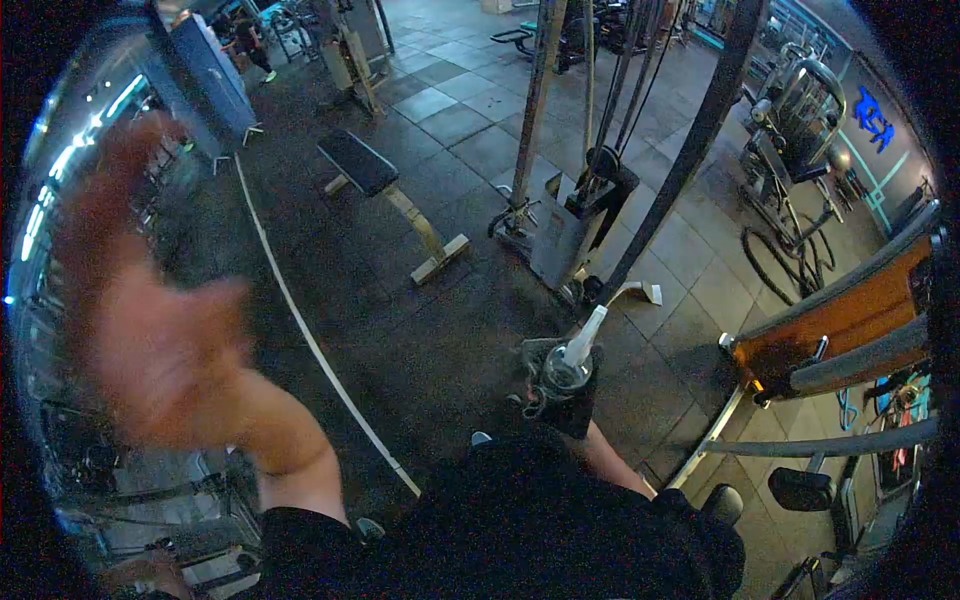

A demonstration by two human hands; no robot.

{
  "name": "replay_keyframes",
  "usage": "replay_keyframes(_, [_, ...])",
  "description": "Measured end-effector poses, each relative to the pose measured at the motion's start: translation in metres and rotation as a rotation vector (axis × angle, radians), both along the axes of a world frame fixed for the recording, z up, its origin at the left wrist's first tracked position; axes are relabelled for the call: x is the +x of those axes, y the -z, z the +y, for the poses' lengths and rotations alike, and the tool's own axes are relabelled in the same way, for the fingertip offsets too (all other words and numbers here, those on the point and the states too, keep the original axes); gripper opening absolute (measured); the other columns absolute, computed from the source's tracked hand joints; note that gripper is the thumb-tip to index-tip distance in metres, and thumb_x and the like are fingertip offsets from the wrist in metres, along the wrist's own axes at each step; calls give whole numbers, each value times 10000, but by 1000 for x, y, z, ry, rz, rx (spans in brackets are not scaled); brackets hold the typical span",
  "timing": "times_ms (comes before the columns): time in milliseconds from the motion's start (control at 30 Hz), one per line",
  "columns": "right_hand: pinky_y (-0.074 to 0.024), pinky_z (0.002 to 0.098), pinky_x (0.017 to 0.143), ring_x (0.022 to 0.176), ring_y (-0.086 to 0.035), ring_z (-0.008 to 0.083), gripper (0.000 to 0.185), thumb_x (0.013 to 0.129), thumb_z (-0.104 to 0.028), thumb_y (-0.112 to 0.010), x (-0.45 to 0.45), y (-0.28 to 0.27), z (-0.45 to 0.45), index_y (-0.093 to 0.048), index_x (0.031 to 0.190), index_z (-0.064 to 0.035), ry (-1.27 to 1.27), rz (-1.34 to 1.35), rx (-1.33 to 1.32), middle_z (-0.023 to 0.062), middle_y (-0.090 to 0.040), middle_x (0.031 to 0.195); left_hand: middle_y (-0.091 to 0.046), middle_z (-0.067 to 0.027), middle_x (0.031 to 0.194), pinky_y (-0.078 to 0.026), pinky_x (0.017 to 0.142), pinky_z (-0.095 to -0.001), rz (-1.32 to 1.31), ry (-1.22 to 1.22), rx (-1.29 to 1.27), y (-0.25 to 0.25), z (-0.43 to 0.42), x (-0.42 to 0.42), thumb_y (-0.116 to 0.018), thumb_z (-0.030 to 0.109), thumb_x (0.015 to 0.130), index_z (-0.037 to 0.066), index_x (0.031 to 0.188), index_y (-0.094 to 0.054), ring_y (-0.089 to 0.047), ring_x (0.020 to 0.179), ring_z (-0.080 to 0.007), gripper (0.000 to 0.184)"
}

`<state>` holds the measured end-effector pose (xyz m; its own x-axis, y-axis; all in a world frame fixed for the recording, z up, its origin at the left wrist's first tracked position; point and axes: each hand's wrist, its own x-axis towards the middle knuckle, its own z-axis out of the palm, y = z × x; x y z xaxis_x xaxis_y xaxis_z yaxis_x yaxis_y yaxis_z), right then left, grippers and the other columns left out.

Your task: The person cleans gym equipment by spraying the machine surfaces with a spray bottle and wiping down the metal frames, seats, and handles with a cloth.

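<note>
right fingers (531, 394) around clear bottle (568, 374)

Bottle (570, 372): clear, rounded body, long whitish neck narrowing to the tip. Leans with the tip toward one o'clock, body toward seven. Sits off centre, toward four o'clock in the view. Cloth (567, 409): dark, crumpled, probably a rag, though too dim for certainty. Bunches against the bottle from about six round to ten o'clock.
</note>
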<state>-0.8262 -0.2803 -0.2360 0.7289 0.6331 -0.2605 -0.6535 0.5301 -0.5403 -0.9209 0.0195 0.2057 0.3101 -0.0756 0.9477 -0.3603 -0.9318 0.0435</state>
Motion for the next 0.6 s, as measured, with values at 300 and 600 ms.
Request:
replay_keyframes(300, [-569,442,745,875,-660,272,612,994,-616,-480,61,-23,13,-595,1247,-71,234,102,73,118,-675,1084,-673,-146,1304,-436,1109,-423,-179,462,533,-66,44,16,-850,285,826,-12,1322,-610,-620,1236,-294,626])
replay_keyframes(600, [-564,438,739,873,-657,275,636,989,-634,-469,174,-30,72,-597,1245,-67,287,78,116,122,-675,1083,-674,-151,1289,-443,1093,-425,-206,540,573,-72,101,123,-834,293,836,-14,1302,-611,-625,1216,-296,601])
